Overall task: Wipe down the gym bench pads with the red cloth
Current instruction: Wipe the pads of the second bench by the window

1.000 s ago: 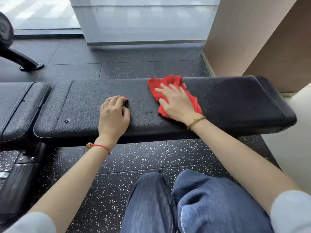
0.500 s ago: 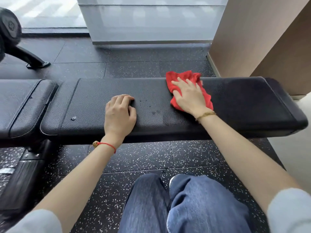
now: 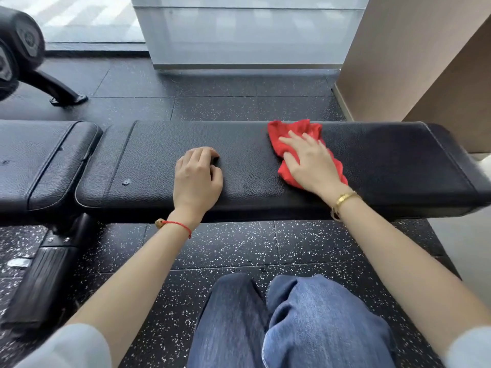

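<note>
From the head camera, the only view, the long black bench pad (image 3: 265, 160) runs across the middle of the frame, with a second, shorter pad (image 3: 39, 160) just beside its left end. The red cloth (image 3: 295, 134) lies bunched on the long pad, right of its middle and reaching to its far edge. The right hand (image 3: 310, 166) lies flat on top of the cloth, fingers straight and slightly spread, pressing it to the pad rather than pinching it — cloth shows beyond the fingertips and below the heel of the hand. The left hand (image 3: 198, 176) rests on the same pad near its middle, well apart from the cloth, fingers curled under and holding nothing; it looks like a brace. The cloth reads as light, soft and limp: it should bunch and fold under a sideways push, so a flat palm with broad pressure over its centre suits it better than a pinch at one corner. The pad's grained, leather-like cover looks firm and fairly smooth, so the cloth should slide readily. A small nick (image 3: 126, 182) marks the cover toward the left end — the cloth could catch there. The left stretch of the long pad and the shorter pad are likely still to wipe.
</note>
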Available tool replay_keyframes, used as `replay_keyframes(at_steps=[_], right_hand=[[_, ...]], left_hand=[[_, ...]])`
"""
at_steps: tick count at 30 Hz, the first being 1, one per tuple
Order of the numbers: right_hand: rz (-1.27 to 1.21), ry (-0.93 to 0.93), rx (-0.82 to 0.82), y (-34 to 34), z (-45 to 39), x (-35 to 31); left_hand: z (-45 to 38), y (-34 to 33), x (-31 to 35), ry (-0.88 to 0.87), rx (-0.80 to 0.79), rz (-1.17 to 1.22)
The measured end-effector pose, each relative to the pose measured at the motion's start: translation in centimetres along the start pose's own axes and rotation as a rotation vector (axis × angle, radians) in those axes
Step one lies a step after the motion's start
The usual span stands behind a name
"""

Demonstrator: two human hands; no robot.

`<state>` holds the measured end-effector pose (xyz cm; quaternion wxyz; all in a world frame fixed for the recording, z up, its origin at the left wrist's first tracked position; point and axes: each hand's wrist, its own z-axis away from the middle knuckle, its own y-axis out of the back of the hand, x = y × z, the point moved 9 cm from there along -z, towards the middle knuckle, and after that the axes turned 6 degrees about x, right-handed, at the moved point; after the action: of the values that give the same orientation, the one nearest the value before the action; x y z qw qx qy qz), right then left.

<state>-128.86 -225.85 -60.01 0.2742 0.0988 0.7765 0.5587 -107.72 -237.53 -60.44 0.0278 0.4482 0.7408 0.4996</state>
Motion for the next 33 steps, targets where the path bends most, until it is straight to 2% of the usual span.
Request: replay_keyframes(at_steps=[3,7,10,13,16,19,21,25,28,30,33], right_hand=[[0.004,-0.048,-0.013,-1.2,-2.2,-2.1],[-0.013,0.216,-0.075,-2.8,1.0,-8.0],[-0.037,0.300,-0.063,-1.8,4.2,-7.3],[-0.020,0.213,0.002,0.0,4.4,-2.9],[0.016,0.011,0.062,1.2,2.0,2.2],[0.039,-0.122,0.061,0.8,-0.7,3.1],[0.044,-0.087,0.040,-0.3,-1.6,0.9],[0.015,0.141,-0.030,-1.7,0.4,-4.6],[-0.015,0.236,-0.041,-1.0,3.0,-4.5],[-0.010,0.184,0.000,0.2,3.7,-1.4],[0.029,-0.030,0.095,2.4,3.8,4.6]], left_hand=[[-0.1,0.0,0.1,0.002,-0.003,0.000],[-0.1,0.1,0.1,0.006,0.000,0.003],[-0.1,0.0,0.1,0.002,0.000,0.001],[-0.1,0.0,0.0,-0.007,-0.001,0.006],[0.0,0.0,0.1,-0.010,-0.003,0.000],[0.0,0.0,0.3,0.000,-0.005,-0.009],[0.1,-0.1,0.3,0.003,-0.010,-0.011],[0.0,0.0,0.2,-0.001,-0.006,-0.006],[0.1,0.1,0.1,-0.006,0.002,0.009],[0.1,0.0,0.0,-0.008,0.003,0.014],[0.1,-0.1,0.1,-0.011,0.005,0.012]])
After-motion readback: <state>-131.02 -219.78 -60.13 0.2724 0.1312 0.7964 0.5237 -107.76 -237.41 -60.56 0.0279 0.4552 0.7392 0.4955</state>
